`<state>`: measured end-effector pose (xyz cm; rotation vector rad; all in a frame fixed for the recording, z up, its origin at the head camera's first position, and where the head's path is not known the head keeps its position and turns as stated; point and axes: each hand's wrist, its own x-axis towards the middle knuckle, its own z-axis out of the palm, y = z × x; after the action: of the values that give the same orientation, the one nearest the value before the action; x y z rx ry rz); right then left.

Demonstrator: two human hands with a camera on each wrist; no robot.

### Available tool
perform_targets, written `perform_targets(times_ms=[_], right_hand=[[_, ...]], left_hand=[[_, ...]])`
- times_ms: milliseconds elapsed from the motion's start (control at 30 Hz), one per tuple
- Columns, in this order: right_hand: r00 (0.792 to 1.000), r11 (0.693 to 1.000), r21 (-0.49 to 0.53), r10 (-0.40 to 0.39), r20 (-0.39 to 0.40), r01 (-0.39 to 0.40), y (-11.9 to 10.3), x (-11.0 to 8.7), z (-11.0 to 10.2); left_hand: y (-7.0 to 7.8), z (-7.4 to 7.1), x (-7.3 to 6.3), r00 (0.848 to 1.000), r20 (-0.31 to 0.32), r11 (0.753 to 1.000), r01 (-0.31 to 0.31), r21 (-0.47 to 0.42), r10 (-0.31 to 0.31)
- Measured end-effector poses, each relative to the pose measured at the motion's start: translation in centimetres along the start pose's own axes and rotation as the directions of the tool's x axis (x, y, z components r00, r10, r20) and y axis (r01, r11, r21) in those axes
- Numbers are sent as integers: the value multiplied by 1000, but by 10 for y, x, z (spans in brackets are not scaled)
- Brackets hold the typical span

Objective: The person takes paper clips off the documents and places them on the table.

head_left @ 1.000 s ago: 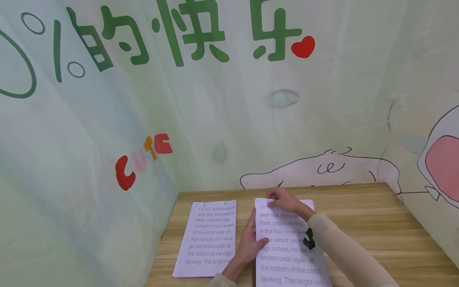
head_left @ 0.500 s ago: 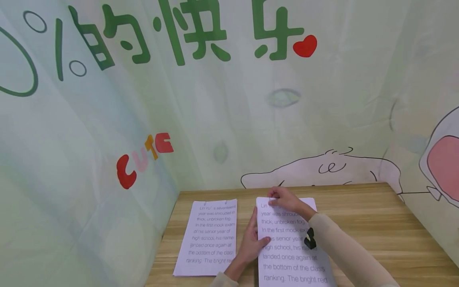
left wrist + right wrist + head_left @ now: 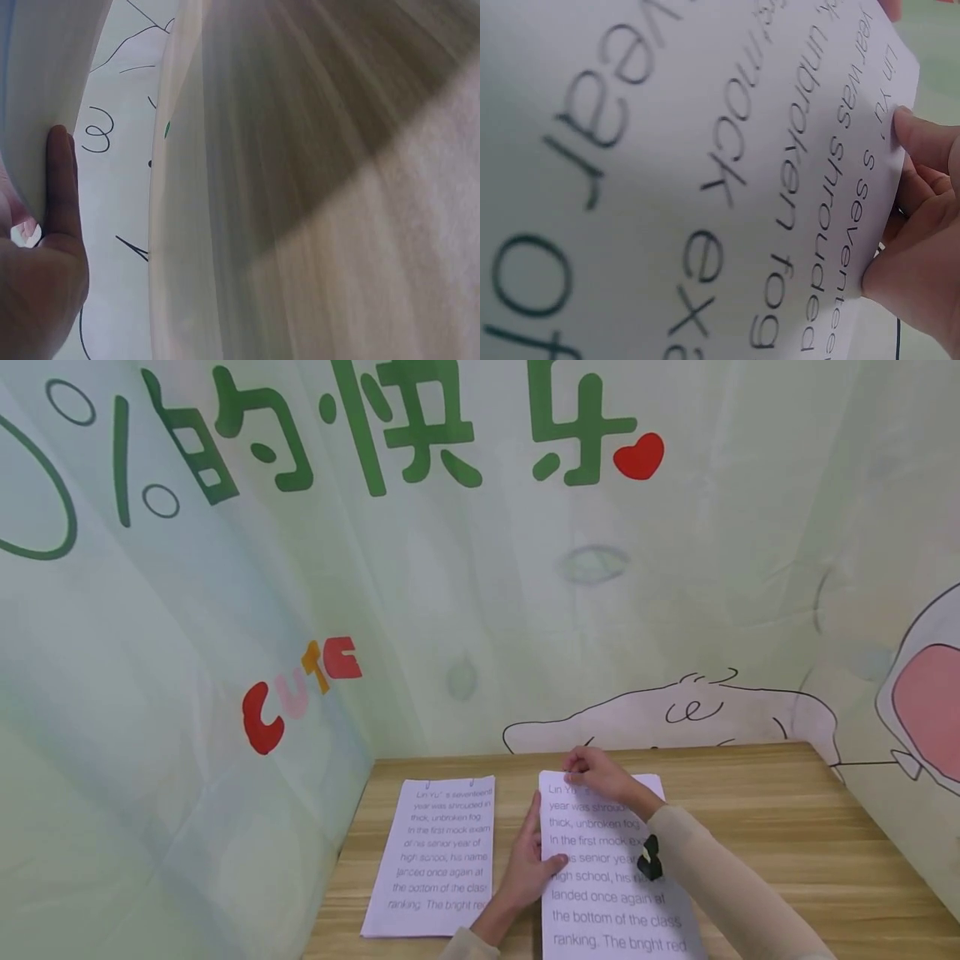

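A stack of printed paper is held raised and tilted in front of me. My left hand grips its left edge, thumb over the printed face; the left wrist view shows straight fingers behind the sheets. Across the top edge reaches my right hand, pinching near the top left corner. In the right wrist view its thumb presses on the first printed line and the other fingers curl behind. I cannot tell whether a small clip is between those fingertips.
To the left, a second printed stack lies flat on the wooden table, with two thin wire clips at its top edge. A printed fabric curtain closes off the back and sides of the table.
The held paper has shifted slightly right and up in the head view, both hands with it. The right fingertips move slightly at the top edge. The stack on the left stays put.
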<state>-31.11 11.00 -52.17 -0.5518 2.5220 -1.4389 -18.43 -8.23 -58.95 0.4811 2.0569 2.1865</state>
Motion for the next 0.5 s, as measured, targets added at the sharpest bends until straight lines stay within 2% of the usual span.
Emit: perform_targets(times_ms=[100,300,500], right_hand=[[1000,1000,9,-5,-10,5,0,0,-3],[1000,1000,1,0,-14,0,0,-1,-4],[999,1000,9,3,-35,-3,2,-2,-6]], left_hand=[[-1,1,1,1000,8,1000,-11,-1,11],[-1,3,0,1000,-14,1000,13,-5,-13],[2,5,1,1000,-8,1000,23,-5,-23]])
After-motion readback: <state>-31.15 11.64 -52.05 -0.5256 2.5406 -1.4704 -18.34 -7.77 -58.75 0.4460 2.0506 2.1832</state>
